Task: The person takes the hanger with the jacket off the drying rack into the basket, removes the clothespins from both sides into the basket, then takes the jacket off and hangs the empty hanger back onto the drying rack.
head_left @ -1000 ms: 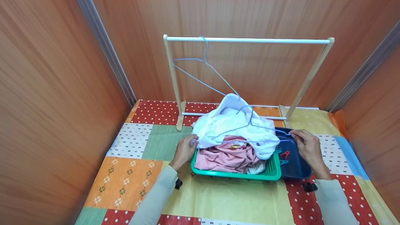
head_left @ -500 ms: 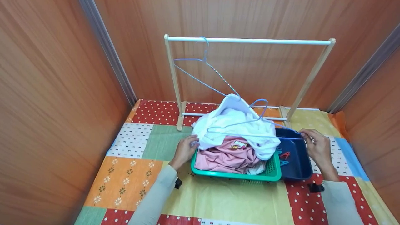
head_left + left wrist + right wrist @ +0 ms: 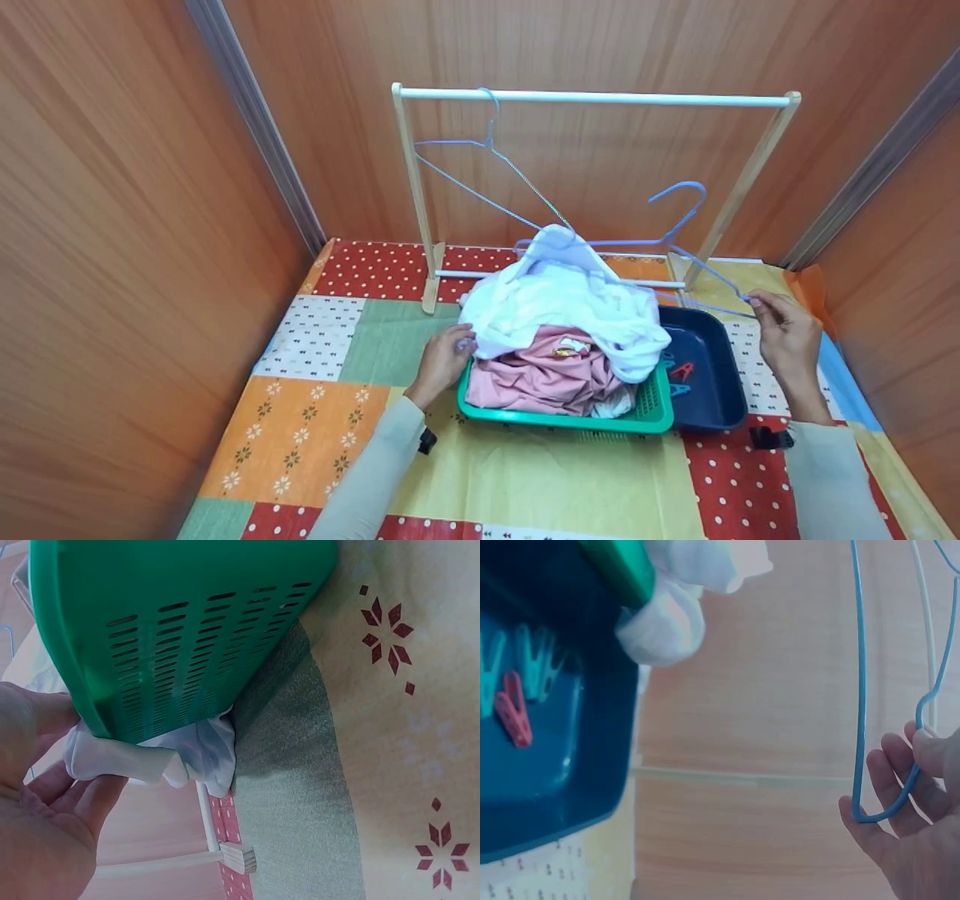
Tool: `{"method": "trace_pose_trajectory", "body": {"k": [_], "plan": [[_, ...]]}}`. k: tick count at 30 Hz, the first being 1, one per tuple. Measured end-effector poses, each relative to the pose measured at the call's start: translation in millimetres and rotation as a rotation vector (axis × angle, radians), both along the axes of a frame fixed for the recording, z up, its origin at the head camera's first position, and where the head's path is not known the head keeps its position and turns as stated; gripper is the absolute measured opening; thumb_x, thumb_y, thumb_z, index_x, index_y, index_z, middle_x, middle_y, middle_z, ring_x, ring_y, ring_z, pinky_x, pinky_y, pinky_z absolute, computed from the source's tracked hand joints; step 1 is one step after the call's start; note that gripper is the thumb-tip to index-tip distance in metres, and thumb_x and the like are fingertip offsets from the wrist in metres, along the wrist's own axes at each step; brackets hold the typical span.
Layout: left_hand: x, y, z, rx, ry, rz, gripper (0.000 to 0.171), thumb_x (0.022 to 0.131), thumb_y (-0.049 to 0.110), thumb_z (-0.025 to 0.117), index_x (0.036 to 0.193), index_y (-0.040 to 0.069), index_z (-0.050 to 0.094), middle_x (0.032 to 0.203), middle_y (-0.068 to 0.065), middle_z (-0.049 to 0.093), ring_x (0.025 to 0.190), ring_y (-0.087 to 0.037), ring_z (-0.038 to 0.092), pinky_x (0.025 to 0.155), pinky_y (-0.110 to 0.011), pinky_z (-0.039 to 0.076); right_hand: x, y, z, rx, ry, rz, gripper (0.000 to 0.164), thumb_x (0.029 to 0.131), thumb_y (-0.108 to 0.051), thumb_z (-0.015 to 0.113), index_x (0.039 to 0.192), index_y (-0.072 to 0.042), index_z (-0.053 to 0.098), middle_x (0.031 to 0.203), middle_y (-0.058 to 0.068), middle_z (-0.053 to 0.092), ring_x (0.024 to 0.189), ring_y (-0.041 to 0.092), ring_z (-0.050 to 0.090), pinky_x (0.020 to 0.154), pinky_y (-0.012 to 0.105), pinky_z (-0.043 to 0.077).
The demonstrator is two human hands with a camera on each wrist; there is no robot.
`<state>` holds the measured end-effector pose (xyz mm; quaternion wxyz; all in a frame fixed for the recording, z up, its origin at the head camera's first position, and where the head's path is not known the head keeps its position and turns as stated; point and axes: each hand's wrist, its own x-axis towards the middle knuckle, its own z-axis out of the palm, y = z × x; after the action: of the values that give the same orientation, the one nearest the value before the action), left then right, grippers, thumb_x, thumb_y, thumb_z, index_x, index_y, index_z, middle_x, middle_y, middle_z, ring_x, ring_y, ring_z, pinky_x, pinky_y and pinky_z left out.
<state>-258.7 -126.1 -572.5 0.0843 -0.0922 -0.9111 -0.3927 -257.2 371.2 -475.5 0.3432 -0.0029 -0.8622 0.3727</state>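
My right hand (image 3: 787, 334) pinches one end of a blue wire hanger (image 3: 705, 267), whose hook points up in front of the rack. Thumb and fingers curl around the bent corner of the hanger (image 3: 859, 675) in the right wrist view. At the left of the green basket (image 3: 562, 424), my left hand (image 3: 441, 364) pinches the edge of a white garment (image 3: 555, 300). The left wrist view has this white cloth (image 3: 127, 759) between thumb and fingers, beside the basket's slotted wall (image 3: 187, 570). The garment lies heaped over pink cloth (image 3: 547, 382) in the basket.
A clothes rack (image 3: 615, 97) stands behind the basket, with another wire hanger (image 3: 480, 194) hooked on its top rod. Right of the basket sits a navy tray (image 3: 712, 409) holding a red clothespin (image 3: 514, 711) and blue ones. Wooden panels (image 3: 112, 247) enclose the patchwork cloth.
My right hand has moved right and slightly up, drawing the hanger off the white garment and lifting its hook toward the upper right. The left hand has stayed in place.
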Motion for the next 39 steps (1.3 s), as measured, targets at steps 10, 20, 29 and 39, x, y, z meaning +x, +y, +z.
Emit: {"method": "trace_pose_trajectory", "body": {"k": [10, 20, 29, 39], "plan": [[1.8, -1, -0.5, 0.009, -0.009, -0.006, 0.024, 0.095, 0.014, 0.064, 0.117, 0.007, 0.071, 0.134, -0.010, 0.063, 0.128, -0.030, 0.056, 0.107, -0.046, 0.045, -4.7, 11, 26.2, -0.064, 0.012, -0.047, 0.021, 0.095, -0.012, 0.063, 0.107, 0.001, 0.074, 0.087, -0.034, 0.059, 0.074, -0.015, 0.047, 0.067, 0.006, 0.036], [1.7, 0, -0.6, -0.004, 0.055, -0.014, 0.021, 0.094, 0.011, 0.066, 0.112, 0.003, 0.072, 0.130, -0.013, 0.065, 0.123, -0.032, 0.060, 0.103, -0.046, 0.048, -16.4, 16, 41.7, -0.084, 0.030, -0.094, 0.018, 0.095, -0.014, 0.064, 0.100, -0.001, 0.075, 0.076, -0.043, 0.050, 0.067, -0.017, 0.045, 0.063, 0.009, 0.032], [1.2, 1, 0.9, 0.013, 0.038, -0.012, 0.023, 0.094, 0.011, 0.065, 0.114, 0.004, 0.072, 0.131, -0.012, 0.064, 0.125, -0.032, 0.058, 0.104, -0.046, 0.047, -32.5, 13, 47.3, -0.106, -0.007, -0.147, 0.019, 0.097, -0.016, 0.062, 0.101, -0.004, 0.076, 0.081, -0.030, 0.060, 0.071, -0.019, 0.048, 0.066, 0.008, 0.035], [1.5, 0, -0.7, 0.005, 0.040, -0.010, 0.021, 0.093, 0.010, 0.066, 0.112, 0.004, 0.072, 0.130, -0.013, 0.065, 0.124, -0.032, 0.059, 0.104, -0.046, 0.047, -59.0, -2, 53.6, -0.092, -0.005, -0.166, 0.023, 0.098, -0.016, 0.059, 0.104, -0.002, 0.075, 0.100, 0.022, 0.073, 0.068, -0.020, 0.043, 0.066, 0.006, 0.036]]}}
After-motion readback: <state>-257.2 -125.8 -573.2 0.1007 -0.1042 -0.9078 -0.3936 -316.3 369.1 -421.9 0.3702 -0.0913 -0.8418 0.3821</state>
